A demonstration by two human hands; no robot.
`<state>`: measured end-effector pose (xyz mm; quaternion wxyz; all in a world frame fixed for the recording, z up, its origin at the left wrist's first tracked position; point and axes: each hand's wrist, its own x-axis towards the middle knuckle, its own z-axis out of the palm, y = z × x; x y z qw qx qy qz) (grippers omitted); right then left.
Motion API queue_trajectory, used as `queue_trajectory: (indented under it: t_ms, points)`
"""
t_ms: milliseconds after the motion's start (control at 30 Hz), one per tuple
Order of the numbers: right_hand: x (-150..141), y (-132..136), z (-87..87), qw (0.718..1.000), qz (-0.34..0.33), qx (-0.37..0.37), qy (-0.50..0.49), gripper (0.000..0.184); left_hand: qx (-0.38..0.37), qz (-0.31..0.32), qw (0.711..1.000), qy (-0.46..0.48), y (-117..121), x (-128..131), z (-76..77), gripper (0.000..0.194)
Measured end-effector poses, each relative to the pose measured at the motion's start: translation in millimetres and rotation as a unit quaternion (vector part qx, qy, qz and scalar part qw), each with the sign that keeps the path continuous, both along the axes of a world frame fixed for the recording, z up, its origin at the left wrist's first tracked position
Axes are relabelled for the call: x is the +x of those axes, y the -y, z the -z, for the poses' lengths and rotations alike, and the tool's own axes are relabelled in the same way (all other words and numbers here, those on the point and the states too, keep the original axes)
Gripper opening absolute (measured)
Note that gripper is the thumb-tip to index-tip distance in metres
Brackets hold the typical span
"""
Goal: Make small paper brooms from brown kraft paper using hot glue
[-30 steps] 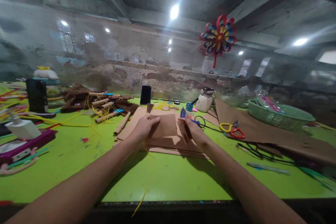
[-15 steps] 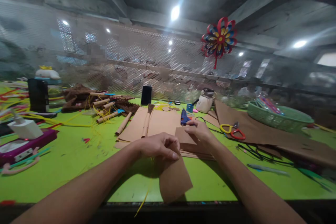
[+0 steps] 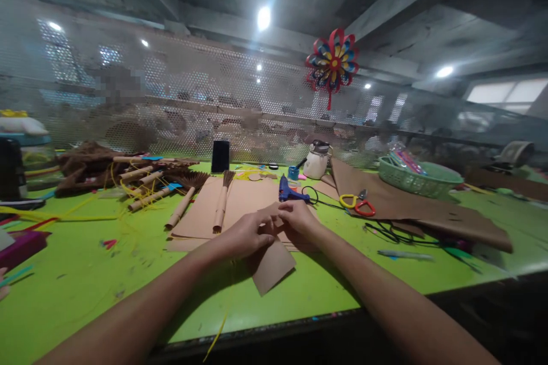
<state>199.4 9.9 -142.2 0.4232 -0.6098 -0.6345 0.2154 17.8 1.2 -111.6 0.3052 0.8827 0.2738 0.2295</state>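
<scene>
My left hand (image 3: 245,235) and my right hand (image 3: 295,217) meet over a small brown paper sheet (image 3: 272,265) on the green table (image 3: 107,279). Both pinch the sheet's far edge with curled fingers; its near corner points toward me. Just behind lies a stack of brown paper sheets (image 3: 244,199) with a rolled paper broom (image 3: 221,208) resting on it. A blue glue gun (image 3: 289,191) lies right beyond my right hand.
Rolled paper brooms and brown scraps (image 3: 141,177) lie at the left. Red-and-yellow scissors (image 3: 357,203) rest on large brown sheets (image 3: 411,211) at the right, near a green basket (image 3: 413,178). A phone (image 3: 220,155) and white jar (image 3: 317,162) stand by the mesh screen.
My right hand left the paper stack and joined my left on the small sheet, which slid back toward the stack. The view turned to the right.
</scene>
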Motion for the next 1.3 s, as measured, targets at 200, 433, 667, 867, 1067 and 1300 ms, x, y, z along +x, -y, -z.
queue_trajectory:
  t_ms: [200, 433, 667, 867, 1067, 1300]
  points:
    - [13.7, 1.4, -18.8, 0.973, 0.029, -0.016, 0.229, 0.009, 0.097, 0.028, 0.984, -0.148, -6.9, 12.4, 1.1, 0.007]
    - [51.6, -25.1, -28.3, 0.909, 0.110, -0.003, 0.403, 0.019, 0.125, 0.043, 0.970, -0.202, -8.4, 29.2, -9.0, 0.004]
    - [73.0, -37.3, -11.8, 0.893, 0.108, 0.052, 0.434, 0.018, 0.071, 0.027, 0.983, -0.168, -5.2, 31.2, -13.7, 0.004]
    - [88.9, -34.2, -19.7, 0.905, 0.055, 0.081, 0.415, 0.024, 0.048, 0.030, 0.987, -0.149, -6.9, 30.5, -14.6, 0.007]
    - [87.5, -25.3, -9.4, 0.907, 0.003, 0.090, 0.411, 0.014, 0.058, 0.021, 0.991, -0.115, -10.1, 32.8, -7.1, 0.006]
    - [81.2, -22.8, -3.9, 0.911, 0.006, 0.117, 0.396, 0.013, 0.068, 0.009, 0.992, -0.105, -10.3, 27.4, -4.5, 0.008]
